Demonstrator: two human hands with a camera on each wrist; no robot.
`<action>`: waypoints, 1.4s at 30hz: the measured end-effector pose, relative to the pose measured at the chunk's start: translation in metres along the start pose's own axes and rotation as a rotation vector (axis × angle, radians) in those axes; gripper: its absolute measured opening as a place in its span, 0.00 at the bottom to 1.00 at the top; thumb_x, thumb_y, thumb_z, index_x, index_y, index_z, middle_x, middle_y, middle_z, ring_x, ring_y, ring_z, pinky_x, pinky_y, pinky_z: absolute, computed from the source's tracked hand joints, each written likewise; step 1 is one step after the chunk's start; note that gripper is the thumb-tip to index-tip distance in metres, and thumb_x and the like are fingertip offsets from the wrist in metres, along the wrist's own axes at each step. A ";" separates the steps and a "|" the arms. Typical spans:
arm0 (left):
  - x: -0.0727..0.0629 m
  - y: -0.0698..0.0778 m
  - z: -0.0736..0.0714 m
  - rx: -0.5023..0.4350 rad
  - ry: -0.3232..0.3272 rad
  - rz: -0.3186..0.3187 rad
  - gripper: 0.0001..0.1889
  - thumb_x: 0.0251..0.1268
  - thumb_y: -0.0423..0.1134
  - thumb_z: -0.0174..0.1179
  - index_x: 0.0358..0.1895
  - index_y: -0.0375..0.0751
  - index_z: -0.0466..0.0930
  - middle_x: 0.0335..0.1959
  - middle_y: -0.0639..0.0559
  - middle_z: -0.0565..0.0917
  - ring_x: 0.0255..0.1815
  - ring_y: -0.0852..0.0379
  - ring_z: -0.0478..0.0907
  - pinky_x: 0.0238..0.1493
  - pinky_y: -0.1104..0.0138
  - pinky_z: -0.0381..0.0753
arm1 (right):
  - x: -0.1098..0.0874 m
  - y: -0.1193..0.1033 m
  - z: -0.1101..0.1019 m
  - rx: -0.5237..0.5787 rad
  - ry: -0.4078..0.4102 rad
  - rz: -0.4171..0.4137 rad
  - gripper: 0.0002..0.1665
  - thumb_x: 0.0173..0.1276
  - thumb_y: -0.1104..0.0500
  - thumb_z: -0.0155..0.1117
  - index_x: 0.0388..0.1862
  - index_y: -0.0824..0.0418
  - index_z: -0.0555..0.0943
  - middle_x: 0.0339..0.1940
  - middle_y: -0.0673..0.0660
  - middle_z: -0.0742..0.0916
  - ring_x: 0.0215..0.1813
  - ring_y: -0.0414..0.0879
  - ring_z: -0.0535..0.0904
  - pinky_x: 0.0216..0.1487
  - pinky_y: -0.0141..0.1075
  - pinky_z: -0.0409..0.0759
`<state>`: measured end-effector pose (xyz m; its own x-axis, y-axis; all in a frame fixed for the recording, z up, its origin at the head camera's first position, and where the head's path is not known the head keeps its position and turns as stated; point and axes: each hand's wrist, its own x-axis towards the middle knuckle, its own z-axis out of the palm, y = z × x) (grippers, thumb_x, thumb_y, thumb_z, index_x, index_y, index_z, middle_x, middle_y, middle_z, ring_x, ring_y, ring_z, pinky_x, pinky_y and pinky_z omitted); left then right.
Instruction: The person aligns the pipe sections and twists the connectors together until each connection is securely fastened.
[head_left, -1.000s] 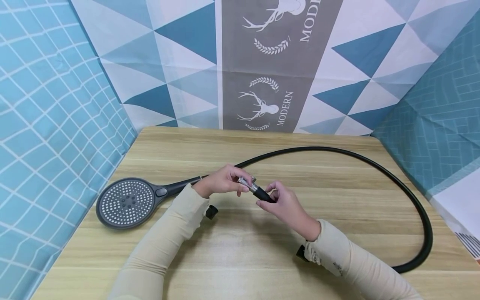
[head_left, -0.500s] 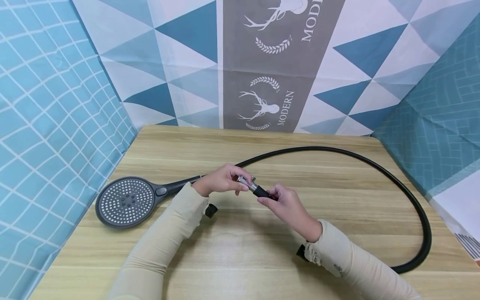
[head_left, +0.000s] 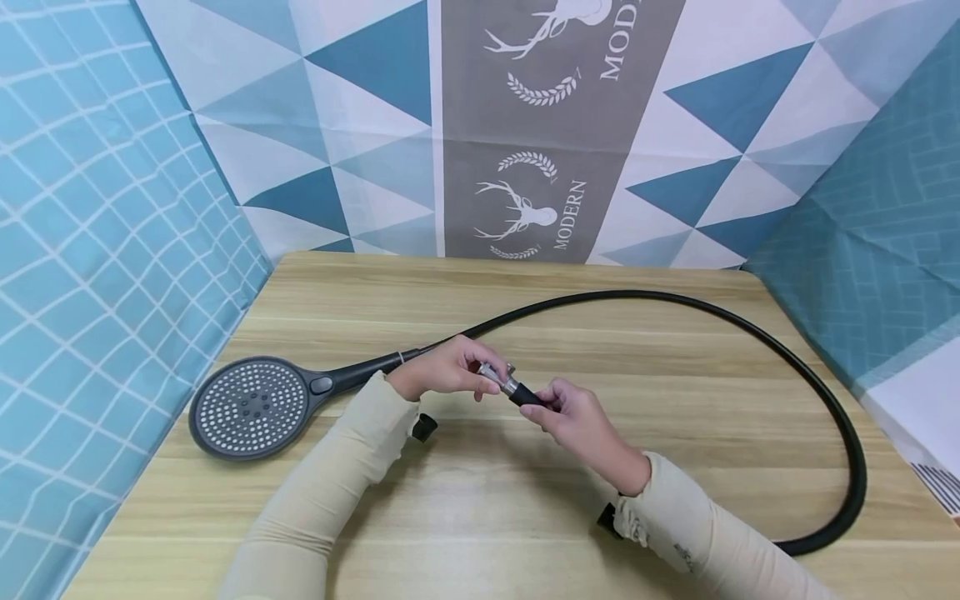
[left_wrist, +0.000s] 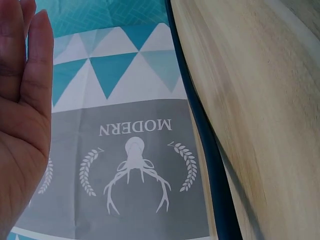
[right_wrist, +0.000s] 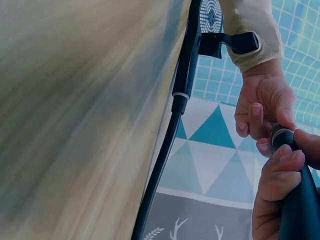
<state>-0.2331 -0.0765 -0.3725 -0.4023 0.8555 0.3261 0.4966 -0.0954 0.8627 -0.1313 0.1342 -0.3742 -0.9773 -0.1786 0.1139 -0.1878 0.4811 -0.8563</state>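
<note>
My left hand (head_left: 453, 367) pinches a small silver metal fitting (head_left: 491, 375) between thumb and fingers, above the middle of the table. Black hose end (head_left: 527, 395) meets the fitting, and my right hand (head_left: 581, 421) grips it with thumb and curled fingers. In the right wrist view, the thick black end piece (right_wrist: 300, 205) lies in my right fingers, its tip at my left hand (right_wrist: 265, 100). The left wrist view catches only part of my left hand (left_wrist: 25, 100). A dark grey shower head (head_left: 251, 408) lies face up at left, its handle joined to the other end of the black hose (head_left: 645, 293).
The hose loops across the back of the wooden table (head_left: 480, 533) and down its right side, passing under my right sleeve (head_left: 712, 525). Patterned sheets (head_left: 517, 125) hang behind the table and at both sides. A black wrist camera (head_left: 424, 427) sits under my left sleeve.
My right fingers have closed in around the hose end, then shifted slightly down and right in the head view. The left hand keeps its pinch, a little lower. The shower head stays put.
</note>
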 end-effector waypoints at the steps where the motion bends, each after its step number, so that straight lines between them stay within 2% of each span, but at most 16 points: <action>1: 0.000 0.000 0.001 0.000 -0.003 -0.004 0.03 0.58 0.18 0.58 0.34 0.24 0.78 0.27 0.51 0.78 0.21 0.61 0.73 0.24 0.64 0.79 | -0.001 -0.001 0.000 0.004 -0.006 0.004 0.07 0.62 0.67 0.66 0.31 0.70 0.77 0.17 0.52 0.78 0.18 0.39 0.67 0.17 0.28 0.63; 5: -0.002 -0.002 0.003 0.020 -0.014 -0.019 0.03 0.57 0.20 0.60 0.34 0.25 0.79 0.28 0.51 0.78 0.22 0.61 0.74 0.24 0.55 0.79 | -0.005 -0.005 0.002 -0.056 -0.010 0.011 0.07 0.62 0.67 0.66 0.31 0.68 0.76 0.17 0.50 0.76 0.19 0.39 0.66 0.18 0.29 0.63; 7: -0.003 -0.003 0.003 0.031 -0.008 -0.008 0.02 0.58 0.20 0.61 0.34 0.26 0.80 0.27 0.50 0.78 0.21 0.61 0.75 0.23 0.52 0.79 | -0.006 -0.008 0.003 -0.097 0.002 0.015 0.07 0.63 0.67 0.66 0.31 0.67 0.75 0.18 0.50 0.76 0.19 0.40 0.66 0.19 0.30 0.64; 10: -0.002 -0.002 0.003 0.027 0.020 0.019 0.02 0.58 0.20 0.60 0.34 0.25 0.79 0.26 0.49 0.79 0.21 0.60 0.76 0.23 0.57 0.79 | -0.006 -0.015 0.003 -0.131 0.033 0.029 0.08 0.63 0.66 0.66 0.33 0.66 0.75 0.21 0.51 0.77 0.22 0.41 0.68 0.22 0.32 0.66; 12: -0.001 -0.001 0.003 0.018 0.029 0.023 0.02 0.59 0.20 0.59 0.34 0.23 0.78 0.26 0.48 0.79 0.20 0.60 0.76 0.24 0.60 0.80 | -0.005 -0.018 0.003 -0.144 0.052 0.068 0.11 0.61 0.63 0.69 0.36 0.66 0.75 0.24 0.53 0.79 0.25 0.43 0.71 0.25 0.33 0.69; 15: 0.000 0.002 0.001 -0.004 0.039 0.005 0.02 0.59 0.19 0.58 0.35 0.22 0.78 0.28 0.48 0.80 0.20 0.61 0.76 0.25 0.64 0.80 | -0.003 -0.019 0.005 -0.139 0.087 0.111 0.19 0.56 0.61 0.74 0.40 0.66 0.76 0.28 0.55 0.81 0.28 0.45 0.74 0.29 0.36 0.71; 17: 0.000 0.003 0.000 -0.019 0.040 -0.009 0.02 0.59 0.18 0.57 0.35 0.21 0.77 0.29 0.48 0.80 0.21 0.61 0.75 0.26 0.64 0.80 | -0.002 -0.018 0.008 -0.122 0.133 0.111 0.22 0.53 0.62 0.76 0.44 0.67 0.76 0.32 0.57 0.83 0.29 0.45 0.75 0.31 0.37 0.73; 20: 0.000 0.005 -0.002 -0.038 0.045 -0.007 0.03 0.58 0.17 0.56 0.35 0.21 0.77 0.27 0.50 0.80 0.21 0.62 0.75 0.25 0.67 0.78 | -0.004 -0.016 0.012 -0.082 0.237 0.016 0.21 0.50 0.67 0.76 0.43 0.68 0.79 0.35 0.59 0.85 0.26 0.44 0.75 0.27 0.34 0.74; 24: 0.002 0.007 -0.006 -0.063 0.040 0.026 0.03 0.57 0.16 0.55 0.35 0.19 0.76 0.26 0.48 0.79 0.20 0.62 0.75 0.24 0.67 0.77 | -0.005 -0.012 0.018 -0.095 0.391 -0.229 0.16 0.46 0.72 0.77 0.36 0.68 0.84 0.32 0.60 0.86 0.22 0.43 0.77 0.22 0.29 0.75; 27: 0.003 0.009 -0.008 -0.071 0.032 0.046 0.03 0.57 0.15 0.55 0.35 0.19 0.76 0.26 0.49 0.79 0.20 0.62 0.75 0.24 0.67 0.77 | -0.003 -0.008 0.022 -0.128 0.479 -0.401 0.14 0.43 0.75 0.77 0.32 0.68 0.86 0.29 0.60 0.87 0.22 0.45 0.80 0.24 0.26 0.76; 29: 0.005 0.008 -0.008 -0.070 0.026 0.043 0.03 0.58 0.16 0.56 0.35 0.20 0.76 0.26 0.51 0.79 0.20 0.62 0.74 0.24 0.68 0.76 | -0.002 -0.004 0.022 -0.145 0.517 -0.471 0.14 0.41 0.76 0.77 0.30 0.69 0.86 0.29 0.60 0.88 0.23 0.48 0.82 0.26 0.25 0.77; 35: 0.004 0.006 -0.008 -0.065 0.022 0.009 0.03 0.58 0.16 0.56 0.35 0.20 0.76 0.27 0.54 0.79 0.21 0.62 0.75 0.23 0.68 0.76 | 0.000 0.000 0.022 -0.164 0.504 -0.558 0.16 0.39 0.77 0.77 0.31 0.72 0.86 0.28 0.63 0.87 0.28 0.50 0.85 0.29 0.28 0.80; 42: 0.003 0.006 -0.008 -0.086 0.030 0.000 0.03 0.58 0.17 0.56 0.35 0.20 0.76 0.26 0.54 0.78 0.20 0.63 0.75 0.24 0.69 0.76 | 0.002 0.000 0.019 -0.173 0.470 -0.585 0.16 0.39 0.78 0.77 0.32 0.73 0.85 0.28 0.63 0.87 0.29 0.52 0.86 0.29 0.31 0.81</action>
<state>-0.2378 -0.0782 -0.3634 -0.4259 0.8400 0.3362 0.4288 -0.1398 0.8925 -0.1319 0.1174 -0.3836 -0.6458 -0.0802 0.7593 -0.6617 0.5550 -0.5041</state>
